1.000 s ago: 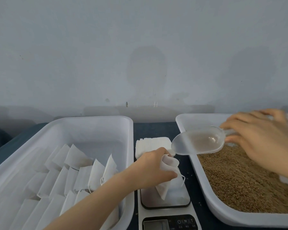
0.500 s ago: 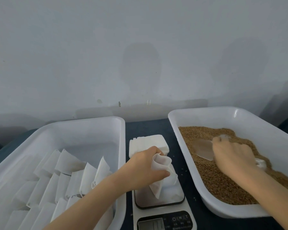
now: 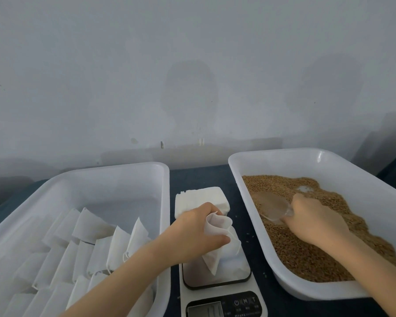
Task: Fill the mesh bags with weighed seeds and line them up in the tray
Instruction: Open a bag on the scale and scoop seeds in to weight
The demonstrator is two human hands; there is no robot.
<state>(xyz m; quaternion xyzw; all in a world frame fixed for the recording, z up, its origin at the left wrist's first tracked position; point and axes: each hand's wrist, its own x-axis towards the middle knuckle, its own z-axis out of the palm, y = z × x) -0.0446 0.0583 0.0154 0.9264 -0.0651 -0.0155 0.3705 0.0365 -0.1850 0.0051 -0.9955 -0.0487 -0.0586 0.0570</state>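
Note:
My left hand [image 3: 196, 232] grips the mouth of a white mesh bag [image 3: 220, 243], holding it upright on the plate of a white kitchen scale [image 3: 217, 282]. My right hand [image 3: 313, 219] grips the handle of a clear plastic scoop [image 3: 272, 205], whose bowl lies in the brown seeds [image 3: 306, 252] and holds some of them. The seeds fill a white tray [image 3: 361, 170] on the right. A second white tray [image 3: 114, 177] on the left holds several filled white bags [image 3: 94, 243] lined up in rows.
A stack of flat empty bags [image 3: 200, 197] lies on the dark tabletop [image 3: 199, 177] behind the scale, between the two trays. A few loose seeds lie beside the scale. A grey wall stands close behind the table.
My right hand has brought the scoop down from above the scale into the seed tray and pushed it through the seeds toward the left. My left hand keeps holding the bag on the scale.

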